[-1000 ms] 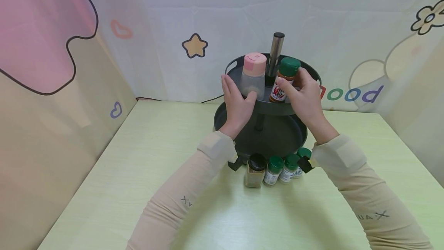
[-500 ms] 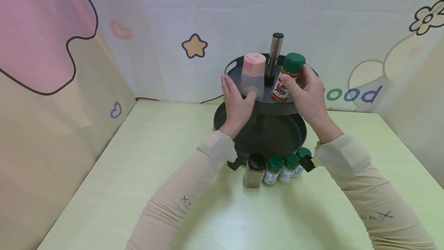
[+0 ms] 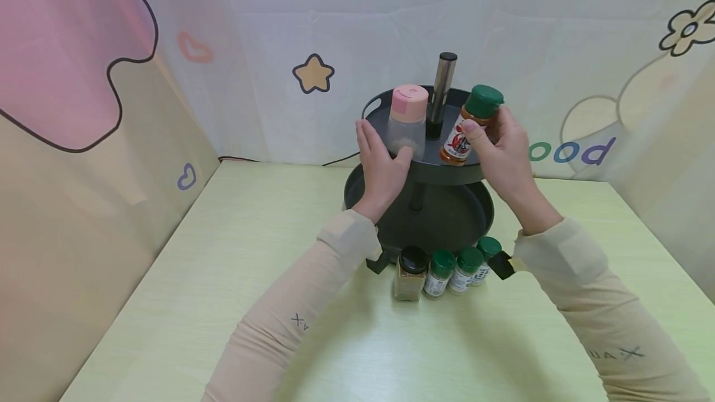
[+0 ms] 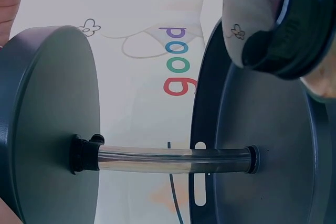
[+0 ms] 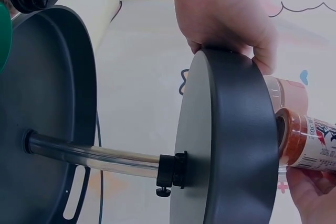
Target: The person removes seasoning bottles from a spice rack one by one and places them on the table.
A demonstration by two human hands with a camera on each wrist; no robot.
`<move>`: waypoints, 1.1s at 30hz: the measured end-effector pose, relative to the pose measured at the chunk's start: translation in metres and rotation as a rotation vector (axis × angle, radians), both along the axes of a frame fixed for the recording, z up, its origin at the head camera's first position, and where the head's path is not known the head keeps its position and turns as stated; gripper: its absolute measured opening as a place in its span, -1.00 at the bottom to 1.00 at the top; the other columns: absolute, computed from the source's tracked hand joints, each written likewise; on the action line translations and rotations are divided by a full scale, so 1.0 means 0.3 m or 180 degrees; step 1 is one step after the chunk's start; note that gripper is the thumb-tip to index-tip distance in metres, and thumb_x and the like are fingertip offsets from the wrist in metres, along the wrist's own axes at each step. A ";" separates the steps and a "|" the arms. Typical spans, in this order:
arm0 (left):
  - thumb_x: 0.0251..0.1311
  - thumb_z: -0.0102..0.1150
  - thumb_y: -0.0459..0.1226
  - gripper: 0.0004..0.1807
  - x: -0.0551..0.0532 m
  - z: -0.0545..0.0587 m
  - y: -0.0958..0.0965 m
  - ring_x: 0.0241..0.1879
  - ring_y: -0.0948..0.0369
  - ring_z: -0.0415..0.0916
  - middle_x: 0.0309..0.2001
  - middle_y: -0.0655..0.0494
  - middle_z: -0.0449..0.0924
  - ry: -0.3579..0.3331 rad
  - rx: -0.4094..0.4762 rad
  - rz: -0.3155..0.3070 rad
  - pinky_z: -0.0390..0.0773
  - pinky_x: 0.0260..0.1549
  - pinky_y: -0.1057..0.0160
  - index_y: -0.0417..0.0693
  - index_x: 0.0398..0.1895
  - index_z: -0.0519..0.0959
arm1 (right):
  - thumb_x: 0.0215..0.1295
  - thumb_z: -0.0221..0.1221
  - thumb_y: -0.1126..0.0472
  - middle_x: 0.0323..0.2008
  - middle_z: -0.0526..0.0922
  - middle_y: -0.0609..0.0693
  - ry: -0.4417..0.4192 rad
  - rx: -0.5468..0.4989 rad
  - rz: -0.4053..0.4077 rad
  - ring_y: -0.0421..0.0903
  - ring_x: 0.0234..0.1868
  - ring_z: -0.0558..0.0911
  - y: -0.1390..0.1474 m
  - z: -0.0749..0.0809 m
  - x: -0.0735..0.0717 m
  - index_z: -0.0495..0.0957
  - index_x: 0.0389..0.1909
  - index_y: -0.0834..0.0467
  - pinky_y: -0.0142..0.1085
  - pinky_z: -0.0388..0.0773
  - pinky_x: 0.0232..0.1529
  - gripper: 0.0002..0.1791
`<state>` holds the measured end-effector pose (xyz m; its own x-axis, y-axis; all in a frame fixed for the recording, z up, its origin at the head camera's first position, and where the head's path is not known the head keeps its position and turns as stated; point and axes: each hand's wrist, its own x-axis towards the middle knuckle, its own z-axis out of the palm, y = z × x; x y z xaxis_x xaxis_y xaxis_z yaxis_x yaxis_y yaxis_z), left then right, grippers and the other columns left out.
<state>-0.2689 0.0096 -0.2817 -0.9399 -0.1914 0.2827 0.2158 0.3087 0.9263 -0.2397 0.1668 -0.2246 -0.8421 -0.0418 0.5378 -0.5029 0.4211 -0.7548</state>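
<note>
My right hand (image 3: 508, 157) holds a spice bottle (image 3: 458, 142) with a green cap and red-orange contents, fingers behind it and thumb across its label. The bottle leans right, its base close over the upper tray (image 3: 447, 175) of a black two-tier rack. My left hand (image 3: 385, 172) grips that tray's front-left rim; in the right wrist view its thumb hooks over the edge and its fingers go beneath. Just behind the left thumb, a clear bottle with a pink cap (image 3: 409, 104) stands upright on the tray.
A metal post (image 3: 444, 82) rises through the upper tray. The lower tray (image 3: 441, 222) sits below it. In front stand a black-lidded jar (image 3: 409, 284) and several green-capped bottles (image 3: 438, 278). A thin cable (image 3: 342, 159) runs along the backdrop.
My right hand has moved right with the spice bottle, which has gone from nearly upright to leaning right. The left hand and the pink-capped bottle have stayed in place.
</note>
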 end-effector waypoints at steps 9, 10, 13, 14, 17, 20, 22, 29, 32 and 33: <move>0.08 -0.08 -0.13 -0.09 -0.002 0.003 -0.002 0.38 0.20 -0.42 0.39 0.26 -0.57 0.0002 0.0014 -0.0011 -0.15 0.31 0.04 0.02 0.37 -0.42 | 0.25 -0.03 0.04 0.05 0.47 0.11 0.0015 0.0023 0.0028 -0.30 -0.09 0.46 0.029 0.002 0.019 0.27 0.15 0.19 -0.28 0.38 0.06 -0.51; 0.08 -0.08 -0.12 -0.08 -0.002 0.003 -0.002 0.38 0.20 -0.42 0.39 0.27 -0.57 -0.0005 0.0008 -0.0005 -0.15 0.31 0.04 0.02 0.37 -0.42 | 0.25 -0.03 0.05 0.04 0.47 0.10 0.0017 0.0004 0.0038 -0.32 -0.11 0.46 0.032 0.002 0.021 0.28 0.14 0.18 -0.30 0.38 0.04 -0.52; 0.08 -0.08 -0.12 -0.08 -0.001 0.003 -0.001 0.38 0.20 -0.41 0.39 0.27 -0.56 -0.0007 0.0005 0.0007 -0.14 0.31 0.05 0.03 0.37 -0.42 | 0.25 -0.02 0.07 0.02 0.48 0.06 0.0029 -0.0032 0.0066 -0.33 -0.12 0.46 0.040 0.001 0.026 0.28 0.14 0.19 -0.35 0.39 0.01 -0.53; 0.08 -0.08 -0.12 -0.08 -0.001 0.003 -0.001 0.38 0.20 -0.40 0.39 0.27 -0.56 -0.0011 0.0000 0.0010 -0.14 0.31 0.05 0.04 0.37 -0.42 | 0.25 -0.02 0.07 0.01 0.49 0.04 0.0030 -0.0045 0.0065 -0.33 -0.12 0.46 0.042 0.000 0.028 0.28 0.14 0.20 -0.36 0.39 0.00 -0.53; 0.08 -0.08 -0.12 -0.09 0.000 0.003 0.000 0.38 0.20 -0.40 0.39 0.27 -0.55 -0.0010 0.0009 0.0013 -0.13 0.31 0.05 0.03 0.37 -0.41 | 0.26 -0.02 0.09 -0.02 0.50 -0.05 0.0033 -0.0079 0.0070 -0.32 -0.13 0.46 0.050 -0.004 0.032 0.29 0.13 0.21 -0.38 0.38 -0.03 -0.54; 0.08 -0.08 -0.13 -0.09 -0.001 0.000 0.001 0.38 0.19 -0.40 0.39 0.28 -0.56 -0.0010 0.0004 0.0015 -0.14 0.31 0.04 0.03 0.37 -0.41 | 0.26 -0.03 0.09 -0.05 0.50 -0.14 0.0031 -0.0111 0.0055 -0.32 -0.13 0.45 0.059 -0.006 0.038 0.29 0.13 0.21 -0.38 0.37 -0.04 -0.54; 0.09 -0.08 -0.13 -0.09 -0.001 -0.001 0.001 0.38 0.19 -0.40 0.39 0.28 -0.56 -0.0007 0.0010 0.0015 -0.14 0.31 0.05 0.03 0.37 -0.41 | 0.26 -0.03 0.10 -0.07 0.49 -0.19 0.0024 -0.0125 0.0058 -0.31 -0.12 0.45 0.066 -0.007 0.042 0.29 0.13 0.21 -0.38 0.37 -0.05 -0.55; 0.09 -0.08 -0.12 -0.09 -0.001 0.000 -0.001 0.38 0.19 -0.39 0.39 0.27 -0.56 -0.0004 -0.0016 0.0014 -0.13 0.31 0.04 0.06 0.37 -0.42 | 0.26 -0.02 0.15 -0.14 0.49 -0.29 0.0093 -0.0180 0.0110 -0.32 -0.13 0.48 0.085 -0.006 0.063 0.32 0.09 0.22 -0.44 0.38 -0.08 -0.60; 0.09 -0.08 -0.13 -0.09 -0.001 -0.001 -0.001 0.38 0.19 -0.39 0.39 0.27 -0.56 -0.0005 -0.0014 0.0004 -0.13 0.31 0.04 0.06 0.37 -0.43 | 0.26 -0.01 0.17 -0.18 0.49 -0.33 0.0138 -0.0182 0.0127 -0.32 -0.17 0.49 0.093 -0.009 0.071 0.34 0.07 0.23 -0.48 0.38 -0.13 -0.62; 0.09 -0.08 -0.12 -0.09 -0.001 -0.001 -0.001 0.38 0.19 -0.40 0.39 0.27 -0.56 -0.0004 -0.0008 0.0001 -0.13 0.31 0.04 0.06 0.37 -0.42 | 0.25 -0.01 0.18 -0.19 0.49 -0.34 0.0154 -0.0163 0.0116 -0.32 -0.18 0.50 0.096 -0.011 0.074 0.35 0.07 0.22 -0.50 0.38 -0.14 -0.62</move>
<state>-0.2692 0.0094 -0.2821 -0.9402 -0.1910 0.2819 0.2145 0.3110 0.9259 -0.2176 0.1955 -0.2279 -0.8135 -0.0433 0.5800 -0.5536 0.3632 -0.7494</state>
